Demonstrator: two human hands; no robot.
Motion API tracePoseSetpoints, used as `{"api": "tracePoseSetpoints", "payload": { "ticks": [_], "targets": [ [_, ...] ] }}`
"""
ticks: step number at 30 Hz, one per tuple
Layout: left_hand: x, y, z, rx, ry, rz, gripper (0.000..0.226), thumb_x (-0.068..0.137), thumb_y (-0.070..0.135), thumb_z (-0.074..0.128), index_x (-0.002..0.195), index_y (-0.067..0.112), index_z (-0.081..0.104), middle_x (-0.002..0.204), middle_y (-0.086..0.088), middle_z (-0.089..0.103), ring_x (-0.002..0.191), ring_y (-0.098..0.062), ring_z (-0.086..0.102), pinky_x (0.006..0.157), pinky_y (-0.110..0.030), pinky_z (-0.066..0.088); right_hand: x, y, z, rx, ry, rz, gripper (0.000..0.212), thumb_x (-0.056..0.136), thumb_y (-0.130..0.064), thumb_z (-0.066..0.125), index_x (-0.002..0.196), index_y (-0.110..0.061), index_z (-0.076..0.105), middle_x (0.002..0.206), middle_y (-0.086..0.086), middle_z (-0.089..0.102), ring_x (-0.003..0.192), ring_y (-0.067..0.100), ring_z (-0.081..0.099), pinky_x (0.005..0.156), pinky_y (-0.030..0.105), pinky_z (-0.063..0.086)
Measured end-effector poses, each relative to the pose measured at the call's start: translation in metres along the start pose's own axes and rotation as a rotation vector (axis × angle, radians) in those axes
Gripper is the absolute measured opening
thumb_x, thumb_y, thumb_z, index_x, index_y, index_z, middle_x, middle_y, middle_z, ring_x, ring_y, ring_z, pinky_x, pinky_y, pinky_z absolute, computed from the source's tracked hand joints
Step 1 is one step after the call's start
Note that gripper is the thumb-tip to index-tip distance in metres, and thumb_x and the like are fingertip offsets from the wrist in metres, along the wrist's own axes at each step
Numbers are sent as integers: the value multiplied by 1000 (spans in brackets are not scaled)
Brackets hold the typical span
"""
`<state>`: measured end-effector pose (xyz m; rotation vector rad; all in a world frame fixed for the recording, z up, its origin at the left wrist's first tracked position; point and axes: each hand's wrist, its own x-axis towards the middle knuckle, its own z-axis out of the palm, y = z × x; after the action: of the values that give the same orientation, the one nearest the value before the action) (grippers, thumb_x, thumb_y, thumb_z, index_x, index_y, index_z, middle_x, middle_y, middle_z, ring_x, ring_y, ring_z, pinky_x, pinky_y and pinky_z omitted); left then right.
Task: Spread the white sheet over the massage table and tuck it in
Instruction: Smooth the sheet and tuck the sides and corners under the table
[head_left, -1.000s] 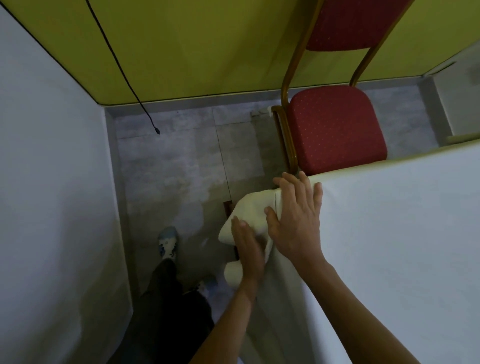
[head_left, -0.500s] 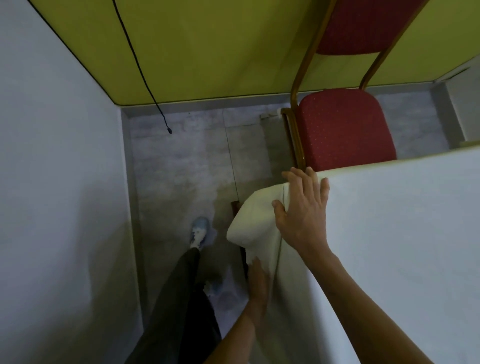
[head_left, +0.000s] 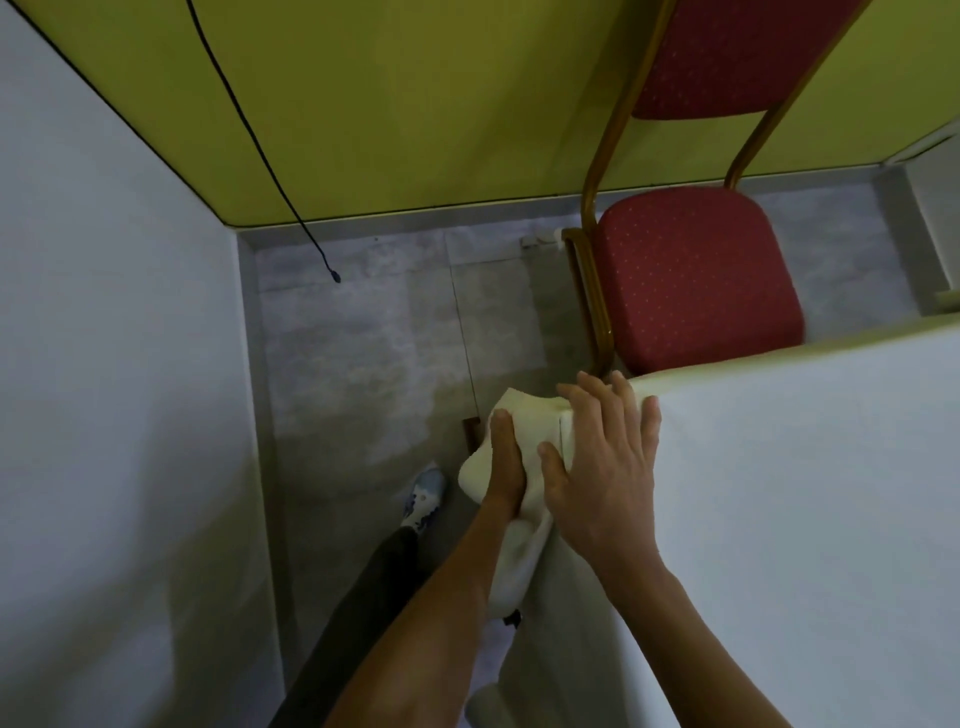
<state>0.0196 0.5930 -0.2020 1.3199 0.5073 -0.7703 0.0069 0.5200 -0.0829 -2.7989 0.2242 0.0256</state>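
At the left of the frame a plain white wall (head_left: 104, 415) is running down to the grey tiled floor (head_left: 363, 338), whose surface is looking mottled and worn. A thin black cable (head_left: 249, 130) is hanging in front of the yellow-green wall (head_left: 415, 104) at the top, its end just above the floor. Below the middle, my pale shoe (head_left: 423, 499) and dark trouser leg (head_left: 363, 597) are standing on the tiles.

My left hand (head_left: 504, 467) is pressing on the rounded, soft cream corner (head_left: 524, 415) of the counter (head_left: 779, 353), fingers straight and held together. Half a second ago this hand was lower, down beside the hanging side; it is now lying up on the corner. A cream fold is hanging under my wrist, and I cannot tell whether it is sheet or padding.

Just to its right, my right hand (head_left: 602, 467) is still lying flat on the same corner, fingers spread, thumb beside a seam.

The white sheet (head_left: 805, 519) is lying smooth over the counter top, filling the lower right of the frame and draping down the near side.

Behind the counter's far edge, in the upper right, a chair (head_left: 696, 280) with a gold-toned metal frame and red dotted upholstery is standing against the wall.
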Motion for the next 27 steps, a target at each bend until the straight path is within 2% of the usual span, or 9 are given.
{"api": "tracePoseSetpoints", "payload": {
  "ticks": [5,8,10,12,16,21,23,25,27],
  "targets": [
    [80,-101,-29,-90,154,23,68,86,84,34,126,36,61,136,-12,60,120,-24,60,105,-53,46,1,0,-3,-9,-2,-2,44,92,-31,61,132,-14,52,150,10,47,149,33,27,124,51,4],
    [-5,1,-7,238,191,205,64,94,71,32,147,35,39,155,-4,42,142,-18,41,119,-42,33,-1,-2,-5,-1,-13,4,53,93,-37,53,139,-10,47,153,12,42,151,32,23,125,52,6],
    [-32,25,2,454,32,384,64,104,52,36,158,27,12,166,1,18,153,-13,16,125,-35,17,0,-1,-5,-18,-17,35,61,97,-38,50,147,-6,39,159,13,35,153,30,17,125,51,5],
    [-26,17,-4,685,8,476,73,105,44,43,159,26,-2,166,-1,14,154,-14,10,127,-39,13,-1,-2,-3,-48,-20,44,65,99,-40,42,152,-3,30,163,14,26,155,30,11,125,51,6],
    [-7,15,-16,574,-97,399,59,107,13,41,159,6,13,167,-7,12,154,-18,12,126,-42,15,-2,-2,-2,-62,-4,60,72,101,-44,40,155,-1,21,166,17,15,155,34,4,124,55,8],
    [53,-42,-56,615,-78,219,92,95,74,26,145,-3,36,149,-27,39,138,-38,40,114,-59,32,-3,-2,-1,-173,10,161,84,96,-46,49,157,-1,12,167,18,6,154,36,0,123,58,4],
    [38,-13,-53,518,-2,144,76,104,59,22,147,-1,38,154,-23,37,141,-26,37,117,-46,31,-4,-2,-2,-159,12,190,90,93,-46,53,158,-1,9,167,19,4,154,36,-1,123,58,5],
    [14,22,-42,392,47,206,53,110,34,16,155,8,29,162,-4,27,150,-13,24,118,-15,22,-4,-3,-3,-116,23,228,96,91,-47,59,157,-1,8,167,19,4,155,35,-2,124,57,5],
    [-1,42,-29,315,-91,295,51,110,32,11,151,23,40,156,12,35,148,-5,27,116,-10,20,-3,-4,-3,-81,38,264,99,90,-51,59,157,-1,8,167,18,4,155,33,-2,124,56,6]
  ]
}}
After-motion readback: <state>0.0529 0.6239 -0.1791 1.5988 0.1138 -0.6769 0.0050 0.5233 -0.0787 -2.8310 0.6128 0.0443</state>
